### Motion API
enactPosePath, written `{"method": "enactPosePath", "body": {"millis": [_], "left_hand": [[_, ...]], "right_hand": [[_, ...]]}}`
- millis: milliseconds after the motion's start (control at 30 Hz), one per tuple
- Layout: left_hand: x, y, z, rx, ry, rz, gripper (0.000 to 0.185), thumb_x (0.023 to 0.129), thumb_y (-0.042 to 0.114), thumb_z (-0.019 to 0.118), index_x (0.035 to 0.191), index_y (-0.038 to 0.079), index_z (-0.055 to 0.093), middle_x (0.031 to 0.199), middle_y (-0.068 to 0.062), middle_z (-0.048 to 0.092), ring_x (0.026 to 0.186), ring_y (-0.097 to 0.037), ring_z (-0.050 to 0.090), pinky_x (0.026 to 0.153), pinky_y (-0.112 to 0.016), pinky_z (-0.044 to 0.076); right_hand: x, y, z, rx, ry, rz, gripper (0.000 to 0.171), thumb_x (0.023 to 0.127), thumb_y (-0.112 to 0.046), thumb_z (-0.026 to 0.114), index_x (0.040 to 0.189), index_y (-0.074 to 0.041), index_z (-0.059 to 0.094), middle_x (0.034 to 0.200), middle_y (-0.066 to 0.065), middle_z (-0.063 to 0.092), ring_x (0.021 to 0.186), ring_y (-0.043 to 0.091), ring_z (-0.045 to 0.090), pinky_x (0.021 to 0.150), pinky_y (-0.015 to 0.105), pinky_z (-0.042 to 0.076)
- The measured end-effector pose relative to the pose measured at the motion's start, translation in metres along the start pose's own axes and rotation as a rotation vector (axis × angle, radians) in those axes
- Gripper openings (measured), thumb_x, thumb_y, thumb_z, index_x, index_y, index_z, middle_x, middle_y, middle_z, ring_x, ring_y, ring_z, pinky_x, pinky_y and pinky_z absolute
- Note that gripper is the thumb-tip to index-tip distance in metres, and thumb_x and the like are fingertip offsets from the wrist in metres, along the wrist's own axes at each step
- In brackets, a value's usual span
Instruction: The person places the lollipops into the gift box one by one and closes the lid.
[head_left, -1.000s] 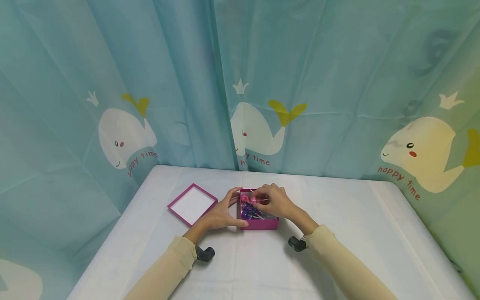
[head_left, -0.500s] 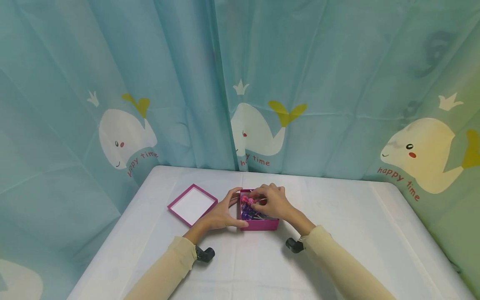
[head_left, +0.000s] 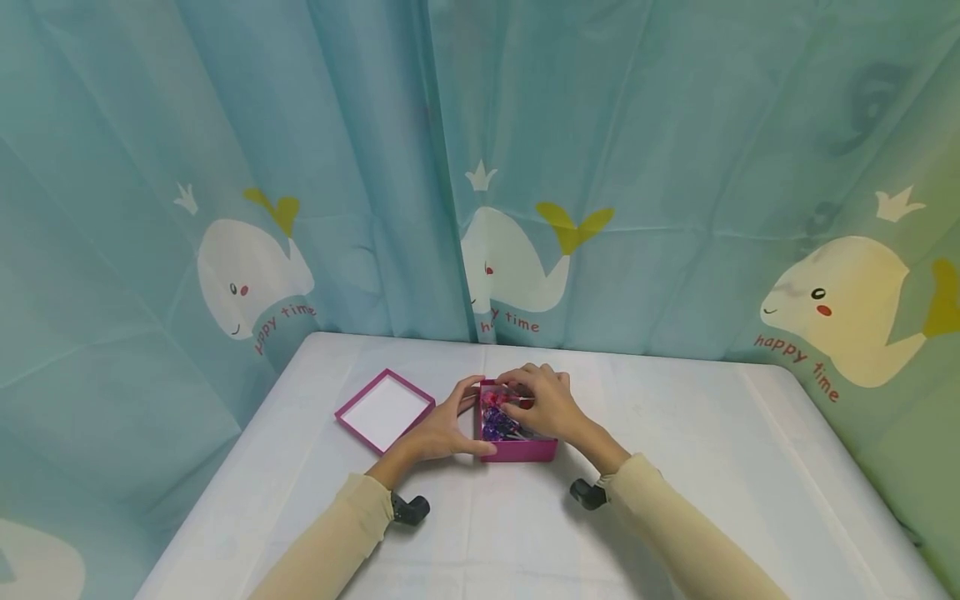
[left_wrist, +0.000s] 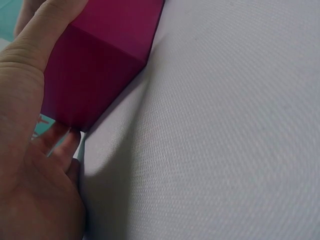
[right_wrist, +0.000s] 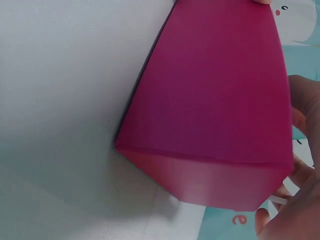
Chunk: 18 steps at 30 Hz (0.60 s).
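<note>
A magenta box (head_left: pixel 522 451) stands uncovered on the table, with several lollipops inside. Purple-wrapped lollipops (head_left: pixel 495 425) lie toward its front and pink-red ones lie behind them. My left hand (head_left: pixel 441 429) grips the box's left side, thumb on the front wall and fingers around the back corner; in the left wrist view the thumb presses the magenta wall (left_wrist: pixel 95 75). My right hand (head_left: pixel 551 406) reaches into the box from the right, its curled fingers and thumb about a pink lollipop (head_left: pixel 503 399). The fingers hide part of their hold. A white stick (right_wrist: pixel 278 200) shows by them in the right wrist view.
The square box lid (head_left: pixel 386 410), white inside with a magenta rim, lies left of the box, near my left hand. A white cloth covers the table (head_left: pixel 480 533). Blue curtains (head_left: pixel 375 167) with whale prints hang along the table's far edge and sides.
My right hand has shifted slightly left and lower into the box, bringing the pink lollipop beside another pink-red one. My left hand and the lid have stayed where they were.
</note>
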<state>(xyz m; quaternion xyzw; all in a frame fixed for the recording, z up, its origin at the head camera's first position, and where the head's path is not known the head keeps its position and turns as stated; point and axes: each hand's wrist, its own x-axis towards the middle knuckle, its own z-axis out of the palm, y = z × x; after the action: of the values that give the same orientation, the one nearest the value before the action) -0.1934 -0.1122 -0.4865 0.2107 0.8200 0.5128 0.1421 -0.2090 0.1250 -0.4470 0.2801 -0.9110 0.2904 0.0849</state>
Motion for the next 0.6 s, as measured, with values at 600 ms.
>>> {"method": "enactPosePath", "body": {"millis": [600], "left_hand": [[0.0, 0.0, 0.001, -0.009, 0.008, -0.019, 0.115, 0.075, 0.04, 0.093, 0.161, 0.032, 0.019, 0.166, -0.012, 0.026, 0.153, -0.035, 0.028, 0.12, -0.056, 0.03]], "right_hand": [[-0.026, 0.032, -0.032, 0.146, 0.168, 0.021, 0.043, 0.089, -0.015, 0.081, 0.13, -0.016, 0.068, 0.114, 0.011, 0.068, 0.1, 0.026, 0.059, 0.085, 0.047, 0.045]]}}
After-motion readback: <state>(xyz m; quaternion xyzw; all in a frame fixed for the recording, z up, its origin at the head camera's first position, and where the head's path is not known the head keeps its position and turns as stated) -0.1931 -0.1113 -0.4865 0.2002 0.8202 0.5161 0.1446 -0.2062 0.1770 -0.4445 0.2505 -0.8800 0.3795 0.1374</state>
